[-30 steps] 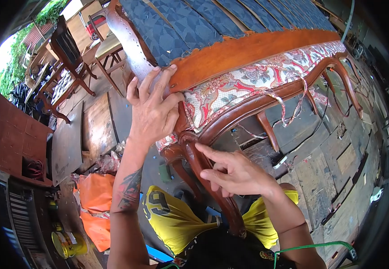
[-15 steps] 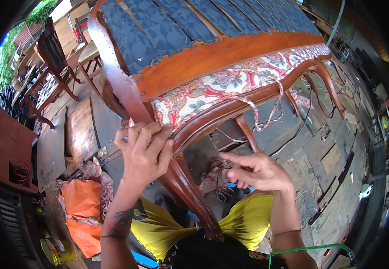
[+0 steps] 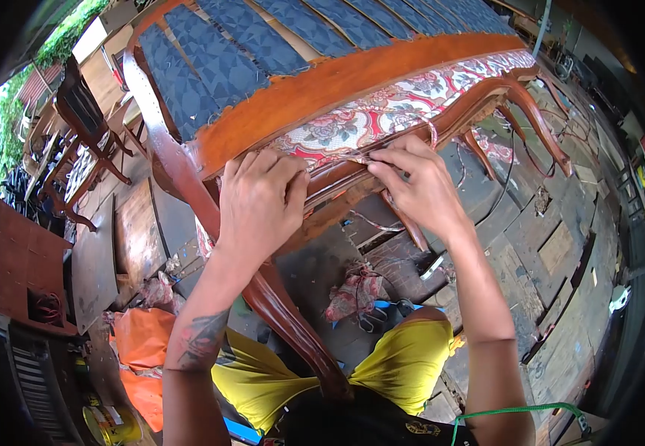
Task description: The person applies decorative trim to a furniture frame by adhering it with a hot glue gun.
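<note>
A wooden bench frame (image 3: 322,97) lies across the view, with blue patterned fabric strips (image 3: 240,44) above and a floral fabric panel (image 3: 382,119) along its carved rail. My left hand (image 3: 263,197) presses on the fabric's edge at the rail's near end, fingers bent together. Close beside it on the right, my right hand (image 3: 415,182) pinches a thin floral cord (image 3: 432,134) against the rail. The cord runs along the seam between fabric and wood. Part of it is hidden by my fingers.
A curved wooden leg (image 3: 292,320) stands between my knees. Orange cloth (image 3: 144,338) and a yellow can (image 3: 112,424) are at the lower left. Fabric scraps (image 3: 356,291) lie on the plank floor (image 3: 516,275). A dark chair (image 3: 81,108) stands at the upper left.
My right hand has moved up from open air to the rail and closed on the cord. My left hand has shifted up and right along the fabric edge. The view has shifted slightly.
</note>
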Available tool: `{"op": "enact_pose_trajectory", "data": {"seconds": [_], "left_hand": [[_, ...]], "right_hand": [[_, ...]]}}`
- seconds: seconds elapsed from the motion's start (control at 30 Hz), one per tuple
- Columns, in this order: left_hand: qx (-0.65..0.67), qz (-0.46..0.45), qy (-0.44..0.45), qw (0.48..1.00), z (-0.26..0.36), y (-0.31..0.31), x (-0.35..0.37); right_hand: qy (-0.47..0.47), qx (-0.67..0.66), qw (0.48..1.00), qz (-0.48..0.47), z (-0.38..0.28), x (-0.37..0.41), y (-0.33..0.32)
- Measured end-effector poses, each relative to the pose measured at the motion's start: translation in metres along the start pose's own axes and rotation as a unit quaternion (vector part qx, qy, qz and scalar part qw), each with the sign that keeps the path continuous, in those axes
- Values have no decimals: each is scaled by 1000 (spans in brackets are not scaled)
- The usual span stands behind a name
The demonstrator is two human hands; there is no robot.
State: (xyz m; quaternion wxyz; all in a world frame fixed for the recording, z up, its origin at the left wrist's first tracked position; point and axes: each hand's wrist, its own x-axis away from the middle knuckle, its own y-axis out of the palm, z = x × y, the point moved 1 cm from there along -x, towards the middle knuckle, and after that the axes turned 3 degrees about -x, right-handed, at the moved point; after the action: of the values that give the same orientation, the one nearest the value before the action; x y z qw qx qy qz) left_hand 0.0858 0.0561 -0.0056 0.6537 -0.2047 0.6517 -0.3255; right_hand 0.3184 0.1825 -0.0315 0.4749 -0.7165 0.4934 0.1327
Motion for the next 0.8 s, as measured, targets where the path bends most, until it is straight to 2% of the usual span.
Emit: {"op": "enact_pose_trajectory", "data": {"seconds": [0.1, 0.17, 0.27, 0.3, 0.37, 0.53, 0.6, 0.63, 0.67, 0.73, 0.8], "left_hand": [[17, -41, -29, 999, -1, 4, -13], [91, -71, -79, 990, -1, 6, -17], [120, -79, -96, 985, -4, 8, -20], [120, -80, -94, 985, -4, 8, -21], [128, -96, -110, 981, -4, 6, -22], [150, -148, -113, 971, -6, -2, -33], [150, -167, -109, 968, -6, -7, -41], [137, -198, -105, 965, -5, -10, -46], [124, -228, -100, 961, -5, -10, -49], [122, -233, -96, 960, -9, -9, -51], [120, -237, -92, 960, -11, -9, -51]], "right_hand": [[-2, 22, 999, -43, -1, -13, -4], [-10, 39, 997, -72, -5, -21, -9], [34, 8, 994, -100, -5, -37, -9], [90, -95, 984, -122, 0, -45, -8], [202, -259, 926, -185, 4, -63, -13], [149, -278, 920, -233, 33, -104, -10], [75, -161, 923, -340, 31, -116, -21], [90, -96, 929, -345, 29, -120, -26], [91, -95, 931, -342, 29, -125, -30], [21, 148, 936, -319, 28, -133, -38], [18, 203, 936, -287, 23, -138, -49]]}}
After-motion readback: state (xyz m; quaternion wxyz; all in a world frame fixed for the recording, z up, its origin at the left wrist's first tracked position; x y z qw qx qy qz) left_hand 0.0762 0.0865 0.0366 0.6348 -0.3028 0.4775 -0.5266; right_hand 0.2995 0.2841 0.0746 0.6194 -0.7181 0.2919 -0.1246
